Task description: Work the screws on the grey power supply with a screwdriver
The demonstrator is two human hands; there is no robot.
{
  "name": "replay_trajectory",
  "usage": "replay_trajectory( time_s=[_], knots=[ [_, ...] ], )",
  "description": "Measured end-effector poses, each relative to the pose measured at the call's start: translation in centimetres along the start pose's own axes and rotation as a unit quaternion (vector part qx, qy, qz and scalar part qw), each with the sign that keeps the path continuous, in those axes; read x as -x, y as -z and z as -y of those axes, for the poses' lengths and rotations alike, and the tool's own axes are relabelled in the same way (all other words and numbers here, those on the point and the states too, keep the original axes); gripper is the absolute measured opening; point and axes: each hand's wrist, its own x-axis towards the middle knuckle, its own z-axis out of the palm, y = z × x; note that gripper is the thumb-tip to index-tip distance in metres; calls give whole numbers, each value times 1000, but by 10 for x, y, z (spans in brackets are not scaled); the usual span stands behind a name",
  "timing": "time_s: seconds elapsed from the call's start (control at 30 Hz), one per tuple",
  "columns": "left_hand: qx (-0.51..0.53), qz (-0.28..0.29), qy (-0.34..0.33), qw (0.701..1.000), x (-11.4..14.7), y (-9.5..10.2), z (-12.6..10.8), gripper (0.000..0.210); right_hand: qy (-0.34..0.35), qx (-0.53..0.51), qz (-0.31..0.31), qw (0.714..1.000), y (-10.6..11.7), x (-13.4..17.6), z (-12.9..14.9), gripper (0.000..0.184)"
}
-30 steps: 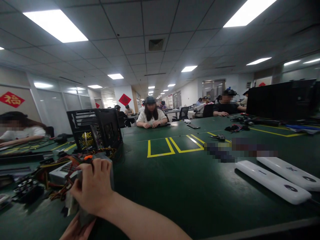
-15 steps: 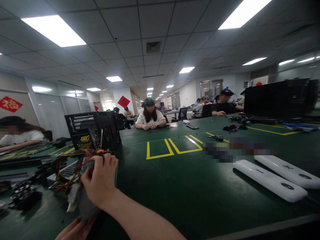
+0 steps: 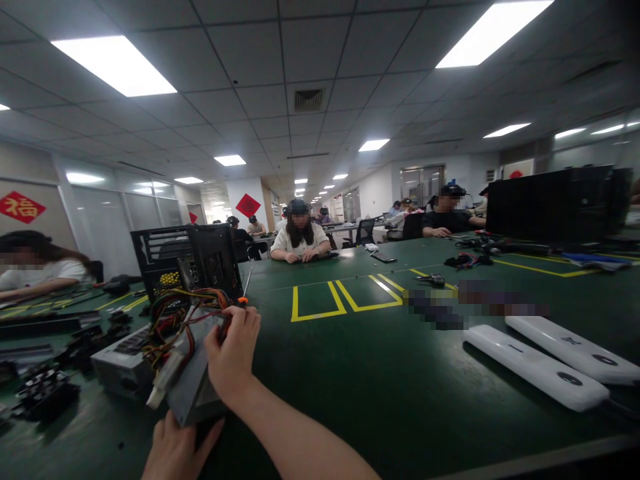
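In the head view, a grey metal computer power supply (image 3: 195, 393) is tilted between my hands, with a bundle of coloured cables (image 3: 183, 320) spilling over its top. My left hand (image 3: 180, 443) cups it from below at the lower edge. My right hand (image 3: 237, 353) is closed around its right side. A screwdriver (image 3: 243, 302) with an orange collar sticks up from the right hand, its thin shaft pointing upward; the handle is mostly hidden by my fingers. Just left stands a second power supply (image 3: 123, 373), and behind is an open black computer case (image 3: 165, 250).
Dark plastic parts (image 3: 45, 393) lie at the left. Two white elongated devices (image 3: 537, 367) lie on the right of the green table (image 3: 360, 380). Yellow tape outlines (image 3: 320, 315) mark its middle. Farther back are a black monitor (image 3: 547, 207) and a co-worker seated opposite (image 3: 300, 237).
The power supply has shifted right and tilted, showing more cables and uncovering the second one. My right hand and the screwdriver have moved right; my left hand shows more.
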Motion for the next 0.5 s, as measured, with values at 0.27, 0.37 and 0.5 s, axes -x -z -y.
replay_trajectory(
  time_s=[0.27, 0.37, 0.5],
  knots=[
    [-42, 39, -16, 998, -17, -2, 23, 33, -68, 24, 1, 997, 12, -16, -48, 22],
    [-38, 68, -5, 997, -25, -1, 29, 31, -99, 36, 11, 994, 13, -21, -65, 20],
    [-15, 63, 15, 998, -40, 0, 40, 24, -154, 56, 53, 985, 9, -21, -86, 16]
  ],
)
